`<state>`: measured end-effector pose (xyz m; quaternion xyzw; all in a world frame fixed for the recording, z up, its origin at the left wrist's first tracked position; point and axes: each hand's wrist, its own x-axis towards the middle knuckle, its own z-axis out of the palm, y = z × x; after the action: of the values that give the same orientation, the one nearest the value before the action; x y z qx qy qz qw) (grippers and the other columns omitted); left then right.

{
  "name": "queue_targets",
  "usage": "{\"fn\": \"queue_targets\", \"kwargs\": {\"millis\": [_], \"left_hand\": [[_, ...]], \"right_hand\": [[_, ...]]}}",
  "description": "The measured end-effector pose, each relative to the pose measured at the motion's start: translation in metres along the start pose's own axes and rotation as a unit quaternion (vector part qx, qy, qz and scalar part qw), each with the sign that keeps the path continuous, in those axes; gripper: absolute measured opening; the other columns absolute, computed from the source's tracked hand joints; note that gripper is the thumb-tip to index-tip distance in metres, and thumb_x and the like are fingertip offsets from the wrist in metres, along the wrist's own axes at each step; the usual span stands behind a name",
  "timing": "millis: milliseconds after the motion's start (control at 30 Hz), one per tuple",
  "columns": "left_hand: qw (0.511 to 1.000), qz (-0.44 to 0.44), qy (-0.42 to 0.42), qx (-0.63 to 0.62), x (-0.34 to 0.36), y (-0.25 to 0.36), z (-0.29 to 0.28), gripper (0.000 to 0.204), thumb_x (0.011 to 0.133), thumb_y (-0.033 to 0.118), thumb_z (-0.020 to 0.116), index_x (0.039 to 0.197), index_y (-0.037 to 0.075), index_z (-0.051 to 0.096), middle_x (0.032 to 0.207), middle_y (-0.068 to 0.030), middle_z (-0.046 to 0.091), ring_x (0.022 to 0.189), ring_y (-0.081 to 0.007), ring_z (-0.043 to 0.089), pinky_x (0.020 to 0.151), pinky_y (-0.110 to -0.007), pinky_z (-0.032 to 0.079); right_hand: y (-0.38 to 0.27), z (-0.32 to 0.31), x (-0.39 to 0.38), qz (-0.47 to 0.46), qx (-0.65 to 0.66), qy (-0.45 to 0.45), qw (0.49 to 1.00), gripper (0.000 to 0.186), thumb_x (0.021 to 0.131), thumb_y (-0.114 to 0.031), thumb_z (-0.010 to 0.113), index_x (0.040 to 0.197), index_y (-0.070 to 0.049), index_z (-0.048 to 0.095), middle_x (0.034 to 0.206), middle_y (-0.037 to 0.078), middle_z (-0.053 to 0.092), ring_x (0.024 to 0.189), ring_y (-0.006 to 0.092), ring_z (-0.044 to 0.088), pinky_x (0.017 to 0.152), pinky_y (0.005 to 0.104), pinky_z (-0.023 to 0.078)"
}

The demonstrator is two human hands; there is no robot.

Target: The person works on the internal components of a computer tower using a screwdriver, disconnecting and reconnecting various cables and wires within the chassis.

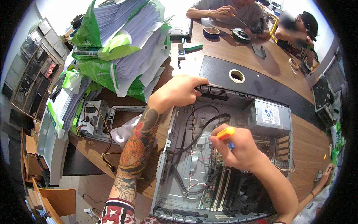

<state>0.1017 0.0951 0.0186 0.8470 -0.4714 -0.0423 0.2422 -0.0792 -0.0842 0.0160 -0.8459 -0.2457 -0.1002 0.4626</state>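
Note:
An opened desktop computer case [194,170] lies on the table in front of me, its inside facing up. My left hand [179,91] grips the far left corner of its metal frame, index finger stretched along the far edge. Closed around a screwdriver [225,133] with a yellow-orange handle, my right hand [238,149] is over the middle of the case. The screwdriver's thin shaft points left, toward black cables [201,130]. Behind that hand sits the power supply [264,114]. My right hand and forearm cover part of the motherboard; memory slots [220,188] and a dark fan [250,188] show below it.
Tall stacks of paper in green wrapping [123,48] stand at the left, near a metal drive bracket [95,117]. A tape roll [236,76] lies on a black panel [216,69] beyond the case. Across the table, a person holds another screwdriver [238,18]; other people sit at the right.

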Motion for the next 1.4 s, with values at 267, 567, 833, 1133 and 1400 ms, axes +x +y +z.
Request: {"fn": "queue_targets", "kwargs": {"millis": [267, 567, 833, 1133, 1400], "left_hand": [[0.999, -0.022, 0.019, -0.019, -0.002, 0.004, -0.001, 0.047, 0.075, 0.001, 0.062, 0.121, 0.003, 0.066, 0.101, -0.0225, 0.071, 0.099, -0.0362, 0.069, 0.089, -0.043, 0.053], [1.0, -0.011, 0.027, 0.001, 0.001, 0.002, 0.002, 0.042, 0.079, 0.006, 0.066, 0.121, 0.003, 0.067, 0.103, -0.0234, 0.07, 0.1, -0.0378, 0.068, 0.088, -0.044, 0.052], [0.999, -0.001, 0.044, -0.014, -0.003, 0.0, 0.004, 0.036, 0.079, -0.001, 0.067, 0.115, 0.003, 0.065, 0.097, -0.0234, 0.069, 0.095, -0.0406, 0.066, 0.083, -0.046, 0.052], [0.998, 0.018, 0.064, -0.004, -0.008, -0.001, 0.002, 0.039, 0.078, 0.0, 0.065, 0.117, 0.002, 0.067, 0.102, -0.0224, 0.07, 0.1, -0.0386, 0.066, 0.089, -0.043, 0.052], [0.993, 0.04, 0.039, -0.108, -0.006, 0.044, -0.024, 0.039, 0.08, -0.002, 0.063, 0.119, -0.001, 0.065, 0.109, -0.0174, 0.07, 0.109, -0.033, 0.065, 0.099, -0.04, 0.049]], "right_hand": [[-0.008, 0.001, 0.001, 0.017, 0.023, 0.016, 0.999, 0.009, 0.091, -0.006, 0.069, 0.088, -0.002, 0.061, 0.075, 0.013, 0.063, 0.06, 0.0302, 0.063, 0.056, 0.0348, 0.048], [-0.006, 0.001, 0.002, 0.011, -0.015, -0.009, 1.0, 0.008, 0.091, -0.006, 0.069, 0.09, -0.001, 0.063, 0.08, 0.014, 0.067, 0.064, 0.0277, 0.066, 0.058, 0.0332, 0.051], [-0.004, 0.002, 0.006, -0.005, -0.025, -0.005, 1.0, 0.009, 0.091, -0.005, 0.07, 0.088, -0.002, 0.062, 0.077, 0.012, 0.066, 0.059, 0.0249, 0.064, 0.055, 0.0322, 0.049], [-0.001, -0.034, 0.009, -0.028, -0.071, 0.172, 0.982, 0.017, 0.088, -0.009, 0.072, 0.075, -0.002, 0.065, 0.058, 0.01, 0.059, 0.047, 0.0206, 0.058, 0.048, 0.0323, 0.043], [0.033, -0.084, 0.004, -0.026, -0.088, 0.285, 0.954, 0.025, 0.097, -0.016, 0.063, 0.077, -0.001, 0.062, 0.054, 0.008, 0.051, 0.048, 0.0112, 0.049, 0.047, 0.0306, 0.037]]}}
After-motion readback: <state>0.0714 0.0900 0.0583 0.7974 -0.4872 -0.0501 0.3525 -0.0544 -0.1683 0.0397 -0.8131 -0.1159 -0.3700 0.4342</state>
